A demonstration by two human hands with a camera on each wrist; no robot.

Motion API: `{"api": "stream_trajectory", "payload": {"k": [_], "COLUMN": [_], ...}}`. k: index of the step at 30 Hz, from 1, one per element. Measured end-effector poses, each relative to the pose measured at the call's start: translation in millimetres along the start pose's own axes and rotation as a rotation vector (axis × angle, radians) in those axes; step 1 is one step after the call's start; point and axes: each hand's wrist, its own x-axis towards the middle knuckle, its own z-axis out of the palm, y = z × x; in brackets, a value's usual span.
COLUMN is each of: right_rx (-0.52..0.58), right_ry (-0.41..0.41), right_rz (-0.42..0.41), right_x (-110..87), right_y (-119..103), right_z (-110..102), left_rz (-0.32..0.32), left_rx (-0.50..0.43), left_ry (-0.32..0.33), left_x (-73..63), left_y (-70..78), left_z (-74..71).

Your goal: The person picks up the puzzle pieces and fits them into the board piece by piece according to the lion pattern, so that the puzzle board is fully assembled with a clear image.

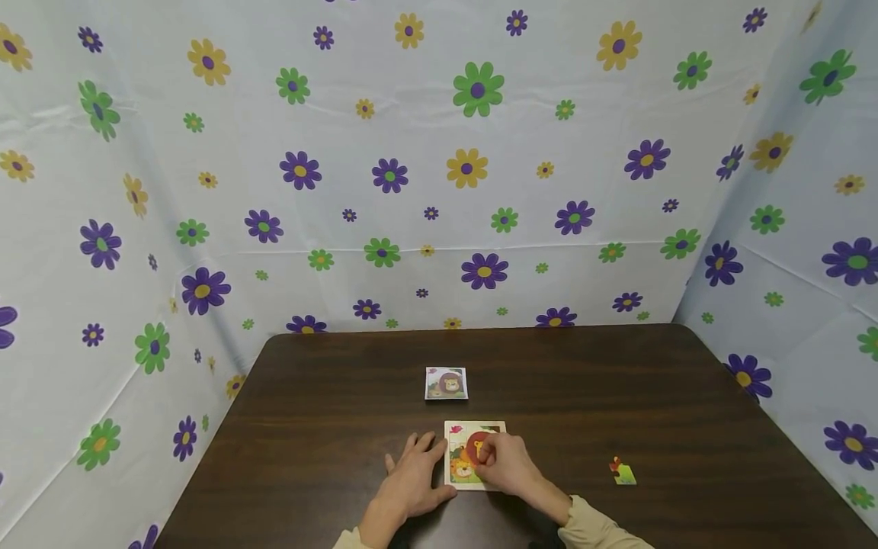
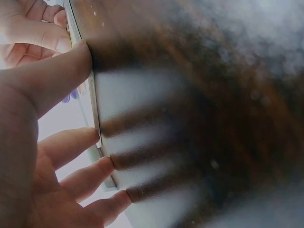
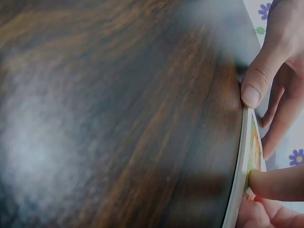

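Note:
A wooden tray puzzle with a lion picture lies on the table in front of me. My left hand rests at its left side, fingers spread and fairly straight, thumb touching the near corner of the frame. Over the right half of the picture, my right hand has curled fingers, thumb and forefinger pinching what looks like a puzzle piece; the fingers hide most of it. To the right, a loose green and red jigsaw piece lies apart from both hands.
Behind the puzzle lies a small picture card showing a lion. The dark wooden table has rounded far corners. A white cloth with purple, green and yellow flowers hangs around its back and sides.

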Motion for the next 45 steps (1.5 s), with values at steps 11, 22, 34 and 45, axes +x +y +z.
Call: {"api": "stream_trajectory", "payload": {"k": [11,22,34,45], "right_rx": [-0.059,-0.288,-0.356,-0.295], "right_ry": [-0.084,-0.248,-0.269,-0.246], "right_rz": [-0.398,-0.613,-0.571,-0.589], "right_x": [13.7,11.5,9.0,10.2], "right_y": [19,29,24,25], "right_z": [-22,-18,-17,-15], "left_rz": [-0.003,0.0,-0.005,-0.012], "left_rx": [-0.002,0.01,-0.007,-0.002], "left_ry": [-0.016,-0.017,-0.026,-0.036], "left_x": [-0.3,2.0,0.3,1.1], "left_y": [0.1,-0.6,0.5,-0.2], "left_z": [-3.7,-2.5,-3.0,-1.7]}}
